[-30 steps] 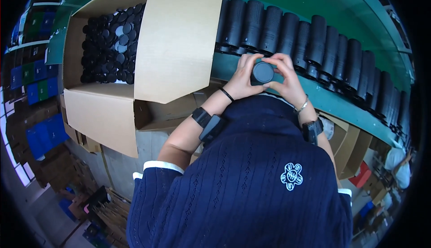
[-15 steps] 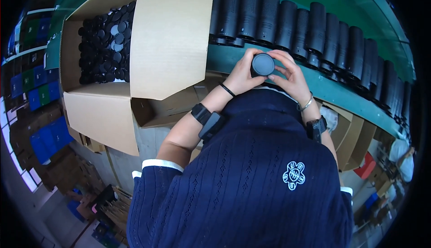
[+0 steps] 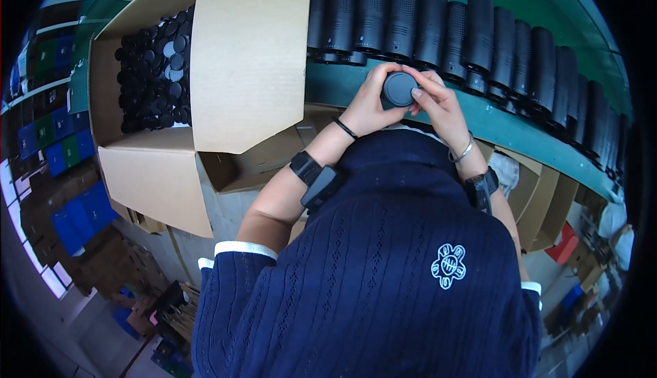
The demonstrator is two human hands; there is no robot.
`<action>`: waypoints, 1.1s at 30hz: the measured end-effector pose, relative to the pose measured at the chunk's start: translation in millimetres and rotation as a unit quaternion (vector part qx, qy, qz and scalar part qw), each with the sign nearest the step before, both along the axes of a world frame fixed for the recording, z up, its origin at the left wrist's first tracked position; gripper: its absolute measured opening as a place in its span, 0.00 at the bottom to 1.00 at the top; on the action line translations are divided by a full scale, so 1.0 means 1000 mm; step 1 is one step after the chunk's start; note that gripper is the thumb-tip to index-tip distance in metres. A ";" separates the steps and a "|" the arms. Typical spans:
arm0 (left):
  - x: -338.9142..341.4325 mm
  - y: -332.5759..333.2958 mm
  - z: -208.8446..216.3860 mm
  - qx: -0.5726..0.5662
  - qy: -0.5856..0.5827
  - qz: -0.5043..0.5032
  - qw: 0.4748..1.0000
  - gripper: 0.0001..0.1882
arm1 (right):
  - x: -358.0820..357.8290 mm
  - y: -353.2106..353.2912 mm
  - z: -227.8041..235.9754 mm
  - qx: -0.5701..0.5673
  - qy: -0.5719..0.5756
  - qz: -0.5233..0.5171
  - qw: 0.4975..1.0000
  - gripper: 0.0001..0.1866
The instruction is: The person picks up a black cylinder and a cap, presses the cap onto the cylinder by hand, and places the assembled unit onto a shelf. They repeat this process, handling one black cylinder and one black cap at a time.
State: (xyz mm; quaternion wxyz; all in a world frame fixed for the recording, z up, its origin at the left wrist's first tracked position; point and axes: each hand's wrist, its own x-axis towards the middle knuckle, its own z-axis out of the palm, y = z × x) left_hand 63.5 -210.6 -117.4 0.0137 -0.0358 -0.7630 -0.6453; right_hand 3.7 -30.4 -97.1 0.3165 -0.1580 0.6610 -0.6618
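Note:
Both hands hold a black lens-like cylinder in front of my chest, its round dark lid (image 3: 397, 88) facing up at me. My left hand (image 3: 369, 106) wraps its left side, thumb below and fingers over the far edge. On the other side my right hand (image 3: 441, 107) is closed around it, the thumb pressing on the lid's right rim. The cylinder's body is mostly hidden under the lid and fingers. Just beyond my hands stand black ribbed cylinders (image 3: 401, 18) in a long row.
At the left an open cardboard box (image 3: 250, 56) contains many round black lids (image 3: 152, 80), its flap reaching toward my left hand. A green bench (image 3: 335, 89) carries the row of cylinders and curves away to the right. Another open carton (image 3: 547, 203) sits below the bench at the right.
My right thumb has moved from beside the lid up onto its rim. Both hands and the cylinder have shifted slightly away from me, and the view has moved a little.

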 end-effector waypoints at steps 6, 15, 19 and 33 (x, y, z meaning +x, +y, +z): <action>-0.006 -0.009 -0.007 0.130 -0.053 -0.030 0.990 0.27 | -0.008 -0.009 0.006 -0.012 -0.004 -0.007 1.000 0.20; 0.002 -0.008 -0.005 -0.023 0.036 -0.019 0.999 0.36 | -0.014 -0.009 0.003 0.018 0.091 0.064 0.994 0.26; -0.002 -0.011 -0.006 -0.121 0.048 0.015 0.991 0.41 | -0.007 -0.018 0.014 0.081 0.315 0.048 0.944 0.36; -0.003 -0.006 -0.002 -0.128 0.059 0.083 0.987 0.34 | -0.004 -0.028 0.009 0.106 0.299 0.000 0.948 0.34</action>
